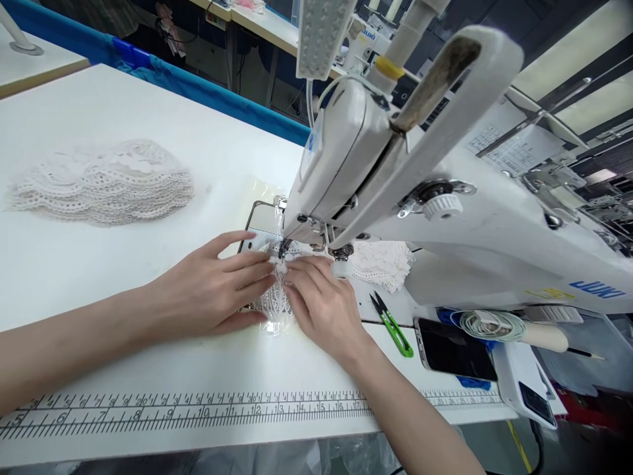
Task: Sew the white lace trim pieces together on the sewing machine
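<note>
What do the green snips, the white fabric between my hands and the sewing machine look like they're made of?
Snips: dark, pointed blades, likely steel; green handle, perhaps plastic or coated metal.
White fabric: thin and lacy with small holes, possibly cotton, though the fibre can't be told.
Sewing machine: probably painted metal, judging by its smooth white casing.

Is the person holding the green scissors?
No, the green scissors lie beside the phone, while the left hand and right hand are both at the white lace.
</note>
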`<state>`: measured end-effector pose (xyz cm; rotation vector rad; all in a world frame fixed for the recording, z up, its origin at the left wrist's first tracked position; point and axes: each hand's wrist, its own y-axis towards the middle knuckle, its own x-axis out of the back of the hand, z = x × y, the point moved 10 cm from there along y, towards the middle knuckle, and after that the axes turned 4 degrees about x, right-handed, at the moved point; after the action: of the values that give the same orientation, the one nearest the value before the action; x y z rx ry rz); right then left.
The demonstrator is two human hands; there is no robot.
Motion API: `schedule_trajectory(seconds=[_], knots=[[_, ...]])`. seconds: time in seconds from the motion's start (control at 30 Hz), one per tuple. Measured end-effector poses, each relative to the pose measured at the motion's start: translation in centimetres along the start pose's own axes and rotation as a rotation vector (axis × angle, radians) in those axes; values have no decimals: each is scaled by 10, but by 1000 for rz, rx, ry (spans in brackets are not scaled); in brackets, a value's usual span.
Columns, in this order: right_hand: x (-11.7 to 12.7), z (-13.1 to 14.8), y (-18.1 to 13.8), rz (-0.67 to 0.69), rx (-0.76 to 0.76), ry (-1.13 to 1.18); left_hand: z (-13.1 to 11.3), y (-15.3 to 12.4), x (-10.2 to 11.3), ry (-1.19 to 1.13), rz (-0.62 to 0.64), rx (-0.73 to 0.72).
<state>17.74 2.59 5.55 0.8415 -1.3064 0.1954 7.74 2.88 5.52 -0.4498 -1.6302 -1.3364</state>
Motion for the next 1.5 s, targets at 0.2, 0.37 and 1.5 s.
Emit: schedule_trajectory(seconds=[0.2, 0.37, 1.5], knots=[[6, 1, -2, 7, 23, 192, -10, 4, 8, 31, -49, -93], [3, 6, -4, 18, 60, 100, -2, 5, 6, 22, -44, 14], [6, 12, -2, -59, 173, -22, -3, -1, -4, 116, -14, 4]])
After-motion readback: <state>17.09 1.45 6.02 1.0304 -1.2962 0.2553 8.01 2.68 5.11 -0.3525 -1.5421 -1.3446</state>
